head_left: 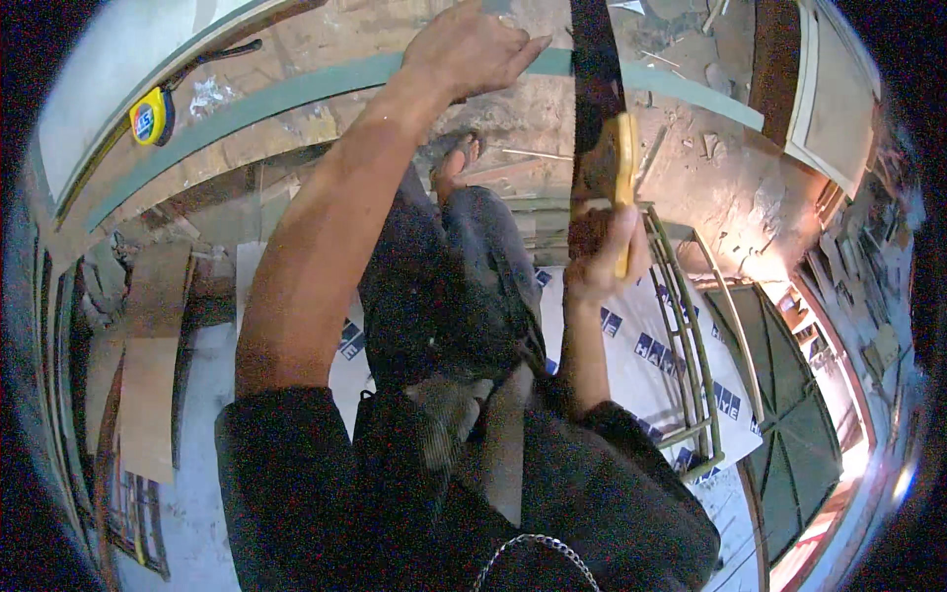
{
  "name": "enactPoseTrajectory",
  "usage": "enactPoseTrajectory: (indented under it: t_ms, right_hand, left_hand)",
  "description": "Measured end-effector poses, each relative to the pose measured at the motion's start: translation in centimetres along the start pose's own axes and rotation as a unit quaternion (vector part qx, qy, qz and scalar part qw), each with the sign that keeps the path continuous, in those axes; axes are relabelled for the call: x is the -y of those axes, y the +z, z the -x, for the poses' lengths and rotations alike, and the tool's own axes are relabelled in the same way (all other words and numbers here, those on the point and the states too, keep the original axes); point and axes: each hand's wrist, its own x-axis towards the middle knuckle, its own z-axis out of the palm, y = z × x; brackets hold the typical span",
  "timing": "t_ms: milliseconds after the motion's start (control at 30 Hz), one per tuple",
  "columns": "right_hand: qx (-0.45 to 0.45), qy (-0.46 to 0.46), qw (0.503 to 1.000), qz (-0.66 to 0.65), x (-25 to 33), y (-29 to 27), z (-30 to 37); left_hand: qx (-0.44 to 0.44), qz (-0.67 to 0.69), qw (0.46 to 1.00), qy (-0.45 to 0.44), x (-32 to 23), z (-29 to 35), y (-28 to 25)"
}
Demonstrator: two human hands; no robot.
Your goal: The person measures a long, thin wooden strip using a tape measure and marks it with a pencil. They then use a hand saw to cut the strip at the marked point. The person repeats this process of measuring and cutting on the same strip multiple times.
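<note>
Saw in the right hand, left hand over the green strip

And here's the right hand (604, 264), fingers wrapped firmly round the yellow grip of the handsaw (626, 148) – its dark blade runs up past the frame's top edge, across the line of the long green strip (296, 95). That strip lies lengthwise on the wooden surface (345, 35). Over it, the left hand (472, 51), fingers partly curled – whether they grip, I can't tell. Far left, a yellow tape measure (150, 118)
</note>
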Motion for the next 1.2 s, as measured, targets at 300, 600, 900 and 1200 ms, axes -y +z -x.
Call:
enactPoseTrajectory:
  t_ms: [300, 600, 900, 1200]
  right_hand:
    - [-0.016, 0.009, 0.996, 0.086, 0.7, 1.8, -1.8]
    - [-0.018, 0.024, 1.000, 0.005, -0.7, 4.3, -5.5]
    - [0.015, 0.044, 0.999, -0.027, -0.7, 0.6, -2.9]
    - [0.035, 0.013, 0.999, 0.033, 1.0, -1.7, -0.6]
  left_hand:
    - [-0.027, -0.019, 0.999, 0.008, 0.0, 0.2, 0.7]
    - [0.042, -0.001, 0.999, -0.021, -0.9, -0.8, -0.4]
    - [-0.048, 0.003, 0.999, 0.006, -0.1, 0.7, 0.5]
    - [-0.071, -0.029, 0.997, 0.010, -0.2, 0.2, -0.2]
